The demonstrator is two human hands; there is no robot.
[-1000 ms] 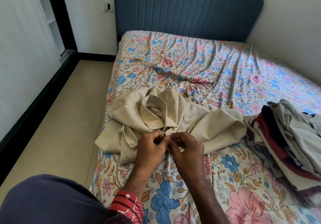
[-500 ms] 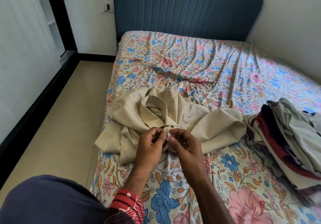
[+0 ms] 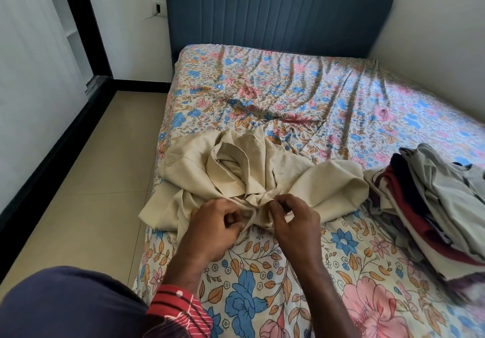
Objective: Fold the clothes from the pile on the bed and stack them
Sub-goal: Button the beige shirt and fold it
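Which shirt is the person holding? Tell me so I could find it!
Start at the flowery bed sheet below the blue headboard. Near its left edge both hands pinch a crumpled beige shirt. It is one plain sandy colour, lying alone, unlike the mixed red, dark and grey pile of clothes on the right.

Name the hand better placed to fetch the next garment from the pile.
Right. The right hand is nearer the pile at the bed's right side; the left hand grips the beige shirt farther away.

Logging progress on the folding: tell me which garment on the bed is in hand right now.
The beige shirt, lying crumpled apart from the pile: left hand and right hand both pinch its near edge.
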